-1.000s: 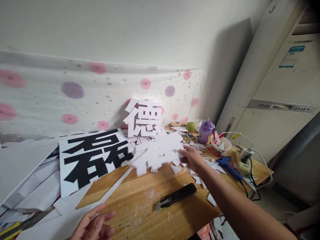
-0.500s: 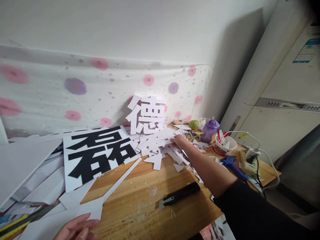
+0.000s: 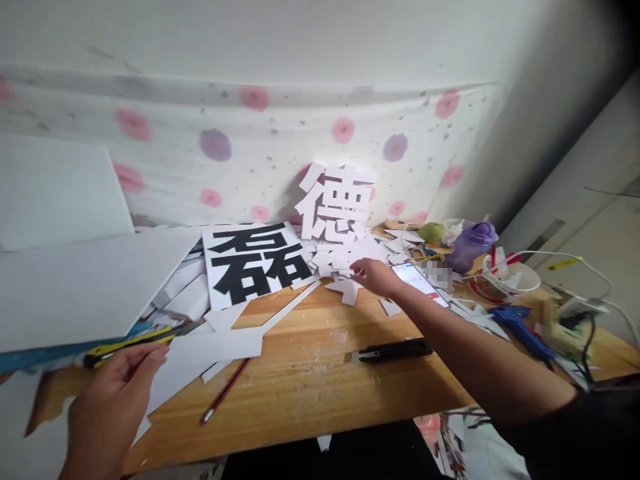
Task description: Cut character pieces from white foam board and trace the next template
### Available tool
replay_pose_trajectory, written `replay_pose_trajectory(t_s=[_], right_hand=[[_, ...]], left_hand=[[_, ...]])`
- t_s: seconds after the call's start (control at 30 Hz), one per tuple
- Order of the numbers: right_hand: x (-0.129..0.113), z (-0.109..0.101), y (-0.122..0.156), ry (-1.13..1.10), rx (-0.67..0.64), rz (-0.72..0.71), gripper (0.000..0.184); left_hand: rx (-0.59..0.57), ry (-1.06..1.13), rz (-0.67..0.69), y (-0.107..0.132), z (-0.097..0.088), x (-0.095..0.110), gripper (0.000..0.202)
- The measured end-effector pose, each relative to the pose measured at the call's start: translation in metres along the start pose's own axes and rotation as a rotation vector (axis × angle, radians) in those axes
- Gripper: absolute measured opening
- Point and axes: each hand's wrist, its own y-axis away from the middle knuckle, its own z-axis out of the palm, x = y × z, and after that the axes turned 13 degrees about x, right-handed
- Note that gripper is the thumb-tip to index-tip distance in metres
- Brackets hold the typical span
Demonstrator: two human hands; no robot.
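Observation:
My right hand (image 3: 373, 276) reaches over a pile of white board offcuts (image 3: 345, 288), fingers bent and closed at the edge of the white pieces. Whatever lies between its fingertips is hidden. At the lower left, my left hand (image 3: 120, 390) is closed in a pinch beside a yellow-and-black utility knife (image 3: 113, 347) and above a white board strip (image 3: 210, 350); I cannot make out anything in it. A white cut-out character (image 3: 337, 203) leans against the wall behind the pile. A sheet with a black printed character (image 3: 255, 263) lies left of the pile.
A black utility knife (image 3: 390, 351) and a red pencil (image 3: 225, 391) lie on the wooden table (image 3: 300, 393). A lit phone (image 3: 419, 283) lies beside my right forearm. Rightward are a purple bottle (image 3: 471, 245), a white tub (image 3: 505, 283), a blue glue gun (image 3: 523, 330) and cables. Large white boards (image 3: 75, 287) fill the left.
The view has swung left and down. My left hand has risen further into view, its fingers now pinched. My right hand stays at the offcut pile; the phone and pencil have come into sight.

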Motion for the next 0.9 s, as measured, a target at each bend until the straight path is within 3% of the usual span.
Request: replay_pose_trajectory(t_s=[0.1, 0.2, 0.27, 0.33, 0.5, 0.77, 0.9], right_hand=[[-0.044, 0.032, 0.023, -0.07, -0.17, -0.311, 0.035], [-0.086, 0.068, 0.028, -0.047, -0.232, -0.557, 0.049], [-0.107, 0.086, 0.023, 0.047, -0.246, -0.65, 0.051], [-0.119, 0.096, 0.015, 0.076, -0.247, -0.662, 0.039], [-0.121, 0.096, 0.01, 0.096, -0.22, -0.641, 0.015], [-0.11, 0.079, 0.012, 0.034, -0.125, -0.61, 0.019], [-0.095, 0.068, 0.003, -0.059, -0.147, -0.654, 0.018]], left_hand=[[-0.122, -0.14, 0.264, -0.001, -0.003, 0.001, 0.043], [-0.275, -0.145, 0.496, 0.008, 0.015, 0.001, 0.046], [-0.309, -0.165, 0.557, 0.015, 0.029, 0.0, 0.049], [-0.31, -0.195, 0.585, 0.017, 0.037, 0.0, 0.048], [-0.314, -0.248, 0.639, 0.009, 0.039, 0.003, 0.049], [-0.333, -0.277, 0.703, -0.004, 0.029, -0.006, 0.06], [-0.318, -0.312, 0.692, -0.007, 0.013, -0.017, 0.048]])
